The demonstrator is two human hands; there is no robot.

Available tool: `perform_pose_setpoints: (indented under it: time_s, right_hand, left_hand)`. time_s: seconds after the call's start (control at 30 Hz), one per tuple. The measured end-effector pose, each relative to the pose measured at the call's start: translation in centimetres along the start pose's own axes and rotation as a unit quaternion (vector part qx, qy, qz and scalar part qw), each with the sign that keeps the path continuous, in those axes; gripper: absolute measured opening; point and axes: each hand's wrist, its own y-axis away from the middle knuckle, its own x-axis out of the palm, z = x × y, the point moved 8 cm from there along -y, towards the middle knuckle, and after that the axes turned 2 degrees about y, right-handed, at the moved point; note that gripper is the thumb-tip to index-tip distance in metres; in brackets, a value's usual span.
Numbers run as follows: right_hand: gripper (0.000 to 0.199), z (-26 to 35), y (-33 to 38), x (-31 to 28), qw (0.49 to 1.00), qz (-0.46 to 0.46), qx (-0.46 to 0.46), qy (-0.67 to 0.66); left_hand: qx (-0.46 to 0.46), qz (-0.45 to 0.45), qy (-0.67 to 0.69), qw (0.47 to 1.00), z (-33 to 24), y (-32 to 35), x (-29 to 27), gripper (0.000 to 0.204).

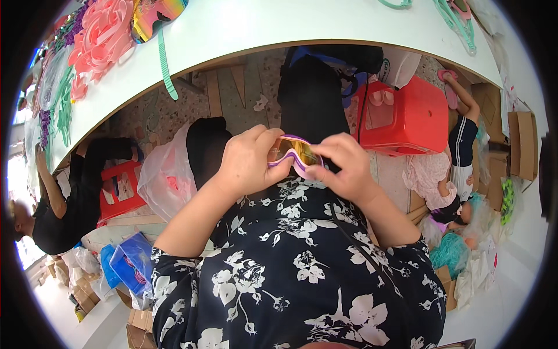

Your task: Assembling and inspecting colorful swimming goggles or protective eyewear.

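Note:
Both my hands hold one pair of goggles (292,152) with a light purple frame and an orange mirrored lens, just above my lap. My left hand (251,163) wraps its left side, fingers curled over the top rim. My right hand (342,166) pinches its right side, thumb pressed on the purple frame. My dark floral dress (290,262) fills the lower picture.
A white table (244,29) curves across the top with pink frames (102,38), a rainbow-lensed goggle (154,14) and green straps (165,64). Below it stand a red plastic stool (407,113), a clear bag (165,171), and cardboard boxes (520,142). A person (58,203) sits left; a child (459,157) lies right.

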Motion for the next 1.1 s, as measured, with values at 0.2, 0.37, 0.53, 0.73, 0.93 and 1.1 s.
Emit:
perform_pose_setpoints:
  time_s: [0.2,0.37,0.53,0.73,0.93,1.1]
  right_hand:
    - [0.032,1.8,1.0,1.0,0.995,-0.013,-0.056,0.078]
    - [0.029,1.4,1.3,1.3,0.998,-0.005,-0.049,0.038]
    - [0.045,-0.5,-0.6,1.0,0.991,0.059,0.091,-0.078]
    - [0.046,-1.2,0.0,2.5,0.983,0.092,0.121,-0.099]
    - [0.035,-3.2,1.6,4.1,0.946,0.109,0.228,-0.204]
    - [0.035,-2.6,1.6,4.8,0.937,0.147,0.221,-0.225]
  left_hand:
    - [-0.021,-0.033,-0.016,0.999,0.4,0.9,0.9,0.038]
    - [-0.037,-0.080,-0.012,0.996,-0.1,1.8,0.6,0.039]
    - [0.027,-0.098,-0.009,0.995,-1.2,1.9,-0.3,0.042]
    - [0.024,-0.080,-0.008,0.996,-2.3,1.9,-1.1,0.048]
    - [0.151,-0.066,0.057,0.985,-2.9,2.4,-3.0,0.036]
    - [0.212,-0.064,0.067,0.973,-3.4,3.2,-2.7,0.031]
